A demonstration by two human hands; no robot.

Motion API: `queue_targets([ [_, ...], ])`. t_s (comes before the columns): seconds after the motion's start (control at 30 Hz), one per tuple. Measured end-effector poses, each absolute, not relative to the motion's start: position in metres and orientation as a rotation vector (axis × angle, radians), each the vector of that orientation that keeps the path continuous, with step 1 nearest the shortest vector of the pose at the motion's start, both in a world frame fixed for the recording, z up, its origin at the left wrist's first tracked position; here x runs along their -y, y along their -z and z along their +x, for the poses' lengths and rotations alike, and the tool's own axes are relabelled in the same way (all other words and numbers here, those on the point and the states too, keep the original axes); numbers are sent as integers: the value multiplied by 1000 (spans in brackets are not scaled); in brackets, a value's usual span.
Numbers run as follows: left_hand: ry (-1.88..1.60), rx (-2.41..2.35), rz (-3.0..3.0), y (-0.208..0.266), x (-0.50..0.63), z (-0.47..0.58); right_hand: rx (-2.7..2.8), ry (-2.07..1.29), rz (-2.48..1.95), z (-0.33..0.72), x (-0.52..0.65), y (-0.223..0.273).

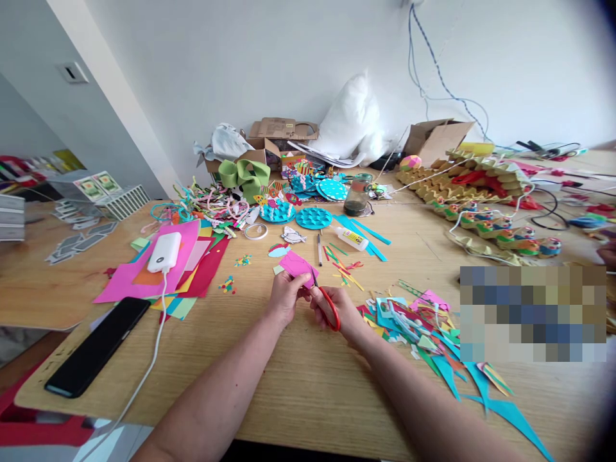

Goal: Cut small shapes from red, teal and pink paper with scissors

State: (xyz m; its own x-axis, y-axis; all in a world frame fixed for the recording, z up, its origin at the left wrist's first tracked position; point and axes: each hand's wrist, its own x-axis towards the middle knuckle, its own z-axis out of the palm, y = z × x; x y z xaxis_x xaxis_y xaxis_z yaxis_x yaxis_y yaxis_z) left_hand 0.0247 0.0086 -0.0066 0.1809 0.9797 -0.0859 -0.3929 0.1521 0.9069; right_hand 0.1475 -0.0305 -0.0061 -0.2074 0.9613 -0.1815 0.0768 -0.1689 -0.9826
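Note:
My left hand (287, 296) pinches the lower edge of a piece of pink paper (294, 264), which has a faint drawn line on it. In my right hand (337, 307) is a pair of scissors (331, 312) with red handles, its blades pointing up at the paper's right edge. Just beyond the paper lie a white fish cutout (293, 235) and a blue-and-red fish cutout (279, 249). A pen (319, 249) rests to their right, near a glue bottle (351, 237). Thin coloured paper strips (344, 264) are scattered beside my right hand.
Paper scraps (423, 321) spread over the right side. At left are coloured sheets (192, 263), a white power bank (165, 251) with a cable, and a black phone (99, 346). Behind stand blue discs (314, 218), a glass jar (357, 196) and egg cartons (462, 176).

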Motion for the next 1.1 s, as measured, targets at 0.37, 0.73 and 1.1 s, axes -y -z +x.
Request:
queue_targets([
  [0.37, -1208, -872, 894, 7, -10, 24, 1369, -1473, -1297, 149, 31, 7],
  [0.73, -1180, -886, 903, 3, -7, 25, 1391, -1466, -1269, 150, 29, 9],
  [1.1, -1178, -881, 894, 5, -9, 25, 1394, -1455, -1314, 151, 29, 7],
])
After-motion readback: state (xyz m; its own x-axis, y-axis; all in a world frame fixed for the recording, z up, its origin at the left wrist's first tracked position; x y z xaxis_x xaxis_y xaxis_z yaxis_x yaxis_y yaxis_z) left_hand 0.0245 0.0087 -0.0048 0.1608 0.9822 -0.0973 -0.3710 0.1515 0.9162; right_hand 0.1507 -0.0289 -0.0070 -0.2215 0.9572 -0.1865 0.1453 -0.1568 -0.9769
